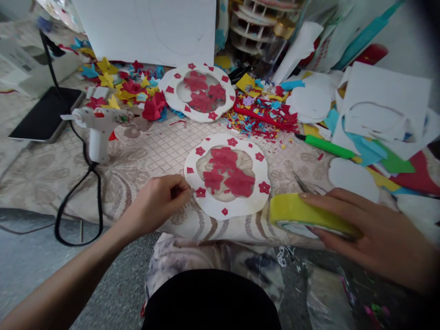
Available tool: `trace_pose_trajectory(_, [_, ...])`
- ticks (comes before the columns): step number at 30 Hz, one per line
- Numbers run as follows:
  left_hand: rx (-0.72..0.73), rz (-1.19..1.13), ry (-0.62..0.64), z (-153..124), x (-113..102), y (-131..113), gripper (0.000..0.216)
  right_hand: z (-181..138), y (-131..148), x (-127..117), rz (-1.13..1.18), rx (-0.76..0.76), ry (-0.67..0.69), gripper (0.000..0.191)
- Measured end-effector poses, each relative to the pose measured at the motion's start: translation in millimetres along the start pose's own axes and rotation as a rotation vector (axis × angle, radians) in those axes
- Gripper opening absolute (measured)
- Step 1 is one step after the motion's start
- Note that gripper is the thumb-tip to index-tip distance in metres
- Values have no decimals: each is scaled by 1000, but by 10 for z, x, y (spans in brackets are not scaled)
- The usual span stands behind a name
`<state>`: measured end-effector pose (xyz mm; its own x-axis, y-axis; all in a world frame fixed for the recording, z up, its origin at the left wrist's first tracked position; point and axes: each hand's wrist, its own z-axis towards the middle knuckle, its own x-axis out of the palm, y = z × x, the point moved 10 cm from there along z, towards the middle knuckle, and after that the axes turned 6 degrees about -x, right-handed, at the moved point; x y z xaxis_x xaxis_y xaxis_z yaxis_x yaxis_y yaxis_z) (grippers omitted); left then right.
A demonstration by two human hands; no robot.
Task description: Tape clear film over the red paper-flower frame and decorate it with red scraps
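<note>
A white scalloped paper frame (237, 208) with small red flowers and squares lies on the table in front of me. Large red paper flowers (240, 183) show in its see-through middle. My left hand (163, 199) is closed, fingertips pinched together at the frame's left edge; what they hold, if anything, is hidden. In my right hand (364, 229) is a roll of yellow tape (292, 206), tilted and close to the frame's right side. Scissors (300, 183) lie partly hidden behind that hand.
A second decorated frame (168, 94) lies farther back among paper flowers and scraps (261, 114). A white glue gun (98, 133) with a black cable stands left, beside a phone (44, 112). At right are a green craft knife (328, 146) and white paper pieces (374, 96).
</note>
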<state>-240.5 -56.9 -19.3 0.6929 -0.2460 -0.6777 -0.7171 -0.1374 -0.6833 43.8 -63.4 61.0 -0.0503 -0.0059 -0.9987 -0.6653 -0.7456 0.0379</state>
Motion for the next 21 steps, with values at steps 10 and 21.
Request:
trace_pose_trajectory(10, [-29,38,17,-14,-6,1,22,135,113,-33,-42,-123,22,36])
trace_pose_trajectory(21, [-1,45,12,-10,11,36,21,168,178,-46,-73,-195,50,39])
